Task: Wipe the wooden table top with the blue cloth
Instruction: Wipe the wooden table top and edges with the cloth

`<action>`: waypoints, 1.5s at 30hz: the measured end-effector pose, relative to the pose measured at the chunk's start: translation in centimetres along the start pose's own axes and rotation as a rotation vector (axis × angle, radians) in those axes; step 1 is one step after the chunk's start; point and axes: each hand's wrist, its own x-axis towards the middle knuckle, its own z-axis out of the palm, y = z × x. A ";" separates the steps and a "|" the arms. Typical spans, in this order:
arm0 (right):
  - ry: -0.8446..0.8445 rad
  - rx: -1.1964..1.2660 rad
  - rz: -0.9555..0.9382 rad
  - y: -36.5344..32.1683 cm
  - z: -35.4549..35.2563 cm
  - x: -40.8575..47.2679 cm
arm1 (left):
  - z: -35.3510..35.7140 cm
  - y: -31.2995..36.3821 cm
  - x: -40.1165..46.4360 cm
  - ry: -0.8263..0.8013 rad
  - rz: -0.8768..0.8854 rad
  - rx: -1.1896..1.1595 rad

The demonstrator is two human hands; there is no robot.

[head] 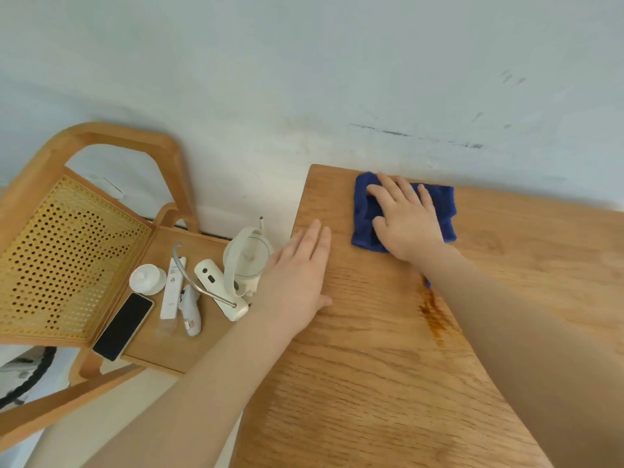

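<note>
The blue cloth [364,214] lies folded near the far left corner of the wooden table top [371,366], close to the wall. My right hand [405,221] presses flat on the cloth, fingers spread and pointing to the far left. My left hand [297,278] rests palm down on the table's left edge with fingers together and nothing in it. A brownish streak [434,315] marks the wood beside my right forearm.
Left of the table stands a wooden chair [101,211] with a cane back. Its seat carries a black phone [123,325], a white remote [172,292], a small white fan [243,261] and other white gadgets. A pale wall [304,79] runs behind the table.
</note>
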 end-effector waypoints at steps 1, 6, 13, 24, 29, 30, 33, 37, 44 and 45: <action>-0.009 -0.001 0.020 0.8 -0.4 1.2 | 0.0 0.5 -0.1 -0.003 0.024 0.009; -0.075 -0.081 0.012 2.5 -1.4 1.6 | 0.7 2.5 -0.9 -0.101 0.008 -0.035; -0.153 0.094 -0.181 3.9 -1.3 -6.7 | 1.9 7.3 -0.2 -0.227 -0.218 -0.009; -0.029 -0.062 -0.024 7.1 -1.4 0.7 | 2.9 8.3 0.1 -0.186 -0.311 -0.015; -0.081 -0.155 -0.169 7.5 -1.0 -6.5 | 2.8 8.3 -0.1 -0.171 -0.323 -0.047; -0.097 -0.179 -0.198 7.7 -1.0 -7.6 | 2.8 8.3 -0.1 -0.168 -0.326 -0.051; -0.129 -0.191 -0.246 8.4 -1.4 -7.8 | 2.7 8.3 -0.1 -0.159 -0.323 -0.058; -0.087 -0.124 -0.083 8.9 -1.5 -3.9 | 2.9 8.2 0.1 -0.151 -0.325 -0.050; -0.081 -0.145 0.032 7.0 -1.1 -4.8 | 3.2 8.1 0.0 -0.136 -0.323 -0.050; -0.074 -0.152 -0.008 6.6 -1.0 -6.3 | 3.1 8.1 0.0 -0.133 -0.322 -0.052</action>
